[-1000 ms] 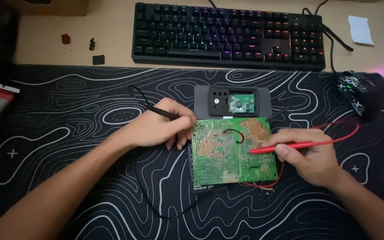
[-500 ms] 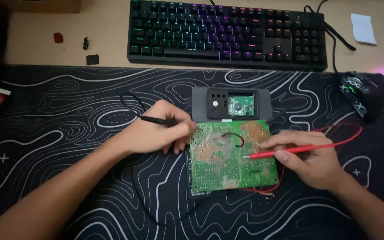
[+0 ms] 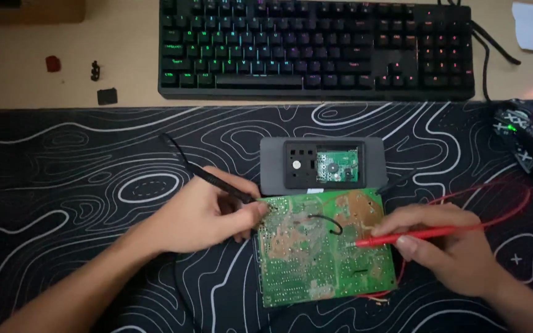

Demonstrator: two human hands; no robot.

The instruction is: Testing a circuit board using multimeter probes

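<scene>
Left hand pinches a black probe at the green circuit board's left edge; right hand grips a red probe on its middle

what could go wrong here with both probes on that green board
1. The red probe tip sits among closely packed solder points on the green circuit board; a small slip of the right hand might bridge two of them.
2. The board seems to lie loose on the desk mat, so pressure from the black probe in the left hand could shift it.
</scene>
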